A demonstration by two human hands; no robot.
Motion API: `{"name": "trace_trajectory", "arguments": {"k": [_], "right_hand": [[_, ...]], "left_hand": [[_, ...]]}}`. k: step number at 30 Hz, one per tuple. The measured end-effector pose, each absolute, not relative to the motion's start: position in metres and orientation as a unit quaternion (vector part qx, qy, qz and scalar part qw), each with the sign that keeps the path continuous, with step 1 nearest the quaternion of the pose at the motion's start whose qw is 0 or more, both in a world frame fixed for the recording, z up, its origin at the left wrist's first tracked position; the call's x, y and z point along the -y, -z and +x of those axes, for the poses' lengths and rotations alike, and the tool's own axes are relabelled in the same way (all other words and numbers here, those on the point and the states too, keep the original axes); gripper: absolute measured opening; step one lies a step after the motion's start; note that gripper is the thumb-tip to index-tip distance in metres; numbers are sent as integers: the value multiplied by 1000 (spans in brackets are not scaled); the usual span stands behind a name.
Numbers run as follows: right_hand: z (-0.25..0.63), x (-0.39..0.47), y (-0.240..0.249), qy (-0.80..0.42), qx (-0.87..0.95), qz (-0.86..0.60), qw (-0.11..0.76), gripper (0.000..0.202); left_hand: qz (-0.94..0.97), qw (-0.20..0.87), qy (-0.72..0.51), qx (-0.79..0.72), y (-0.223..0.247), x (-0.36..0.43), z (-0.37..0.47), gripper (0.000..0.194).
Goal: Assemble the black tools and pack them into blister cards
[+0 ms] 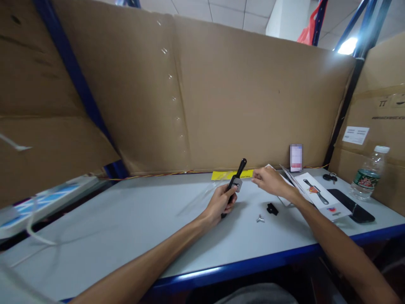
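Note:
My left hand (224, 198) is closed around a black spokeshave (241, 169), which tilts up from the table with one handle pointing away. A grey metal blade (237, 184) lies against the spokeshave's middle, under my thumb. To the right, my right hand (268, 179) hovers above the table with its fingers curled together; whatever is in them, if anything, is too small or hidden to make out. Below it on the table are a small black cap piece (272, 209) and a silver wing-shaped screw (260, 218).
White packaging with a spokeshave picture (321, 196) lies at right, overlapping a black phone (363, 213). Beyond are keys (330, 177), a water bottle (367, 175) and an upright screen (296, 157). A yellow strip (218, 175) runs along the back; a power strip (47, 202) sits left.

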State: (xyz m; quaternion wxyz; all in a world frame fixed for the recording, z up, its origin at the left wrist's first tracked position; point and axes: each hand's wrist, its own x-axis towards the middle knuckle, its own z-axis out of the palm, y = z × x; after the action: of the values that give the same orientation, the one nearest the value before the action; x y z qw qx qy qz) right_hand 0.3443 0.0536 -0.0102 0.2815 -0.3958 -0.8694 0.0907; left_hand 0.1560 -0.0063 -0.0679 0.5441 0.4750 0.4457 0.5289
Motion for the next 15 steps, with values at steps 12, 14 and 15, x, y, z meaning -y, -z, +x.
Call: {"name": "trace_trajectory", "arguments": {"k": [12,14,15], "right_hand": [[358,-59,31,-219,851,-469,-86,21],[357,-65,35,-255,855,-447,-68,22],[358,-69,35,-273,856,-435,-60,23]], "left_hand": [[428,592,-515,-450,63,11,157,15],[408,627,-497,-440,63,9,155,13],[398,645,-487,-434,63,9,153,13]]}}
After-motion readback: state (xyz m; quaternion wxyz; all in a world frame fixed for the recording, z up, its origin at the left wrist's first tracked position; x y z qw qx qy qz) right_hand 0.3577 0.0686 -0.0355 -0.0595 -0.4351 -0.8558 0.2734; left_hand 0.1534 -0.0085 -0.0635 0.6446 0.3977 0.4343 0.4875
